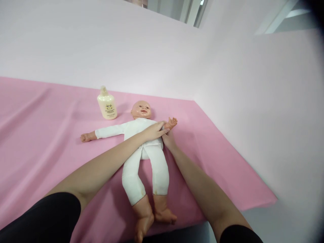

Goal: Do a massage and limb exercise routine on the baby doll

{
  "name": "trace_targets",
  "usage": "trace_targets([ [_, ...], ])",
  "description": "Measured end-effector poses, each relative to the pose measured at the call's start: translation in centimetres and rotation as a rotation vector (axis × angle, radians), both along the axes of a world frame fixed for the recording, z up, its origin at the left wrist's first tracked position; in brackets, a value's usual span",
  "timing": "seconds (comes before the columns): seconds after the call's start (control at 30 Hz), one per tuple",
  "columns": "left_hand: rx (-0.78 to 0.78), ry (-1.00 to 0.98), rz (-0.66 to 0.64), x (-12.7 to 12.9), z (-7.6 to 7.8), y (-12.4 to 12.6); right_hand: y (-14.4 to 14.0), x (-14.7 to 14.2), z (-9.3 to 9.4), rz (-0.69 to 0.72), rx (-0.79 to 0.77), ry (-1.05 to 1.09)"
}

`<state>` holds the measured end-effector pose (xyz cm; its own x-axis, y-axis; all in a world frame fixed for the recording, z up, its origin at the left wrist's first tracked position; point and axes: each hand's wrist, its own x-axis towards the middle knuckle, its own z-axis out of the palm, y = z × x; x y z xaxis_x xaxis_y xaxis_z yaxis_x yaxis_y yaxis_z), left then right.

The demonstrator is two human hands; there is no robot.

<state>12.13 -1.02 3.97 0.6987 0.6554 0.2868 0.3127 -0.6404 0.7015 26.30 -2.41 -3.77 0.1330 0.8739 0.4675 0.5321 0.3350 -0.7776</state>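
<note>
Black sleeves (43, 219) flank a doll (154, 152) lying face-up on the surface (227, 168), left hand's (154, 131) grip round its arm (171, 124), right hand's (169, 140) unclear, near a bottle (104, 101) with print (109, 110) too small to read.

The person wears black on both arms. The left sleeve (48, 219) is plain, dark cloth, its hem curving around the arm; the right sleeve (239, 234) matches it in black, with only 1 small piece in view. Below the 2 hems, the left forearm (108, 158) and right forearm (202, 179) are bare and slim, tapering to a bare left hand (153, 131) and right hand (170, 141).
</note>
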Motion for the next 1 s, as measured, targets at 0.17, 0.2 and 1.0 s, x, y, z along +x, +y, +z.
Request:
trace_targets([
  [0.17, 0.006, 0.003, 0.001, 0.0, 0.0, -0.1, 0.1, -0.1, -0.1, -0.032, 0.025, 0.007],
  [0.2, 0.006, 0.005, 0.003, 0.0, 0.0, -0.1, 0.1, -0.1, -0.1, -0.033, 0.026, 0.002],
  [1.0, -0.003, 0.034, 0.010, 0.1, 0.2, -0.1, 0.1, 0.9, 0.0, 0.039, -0.030, -0.016],
])
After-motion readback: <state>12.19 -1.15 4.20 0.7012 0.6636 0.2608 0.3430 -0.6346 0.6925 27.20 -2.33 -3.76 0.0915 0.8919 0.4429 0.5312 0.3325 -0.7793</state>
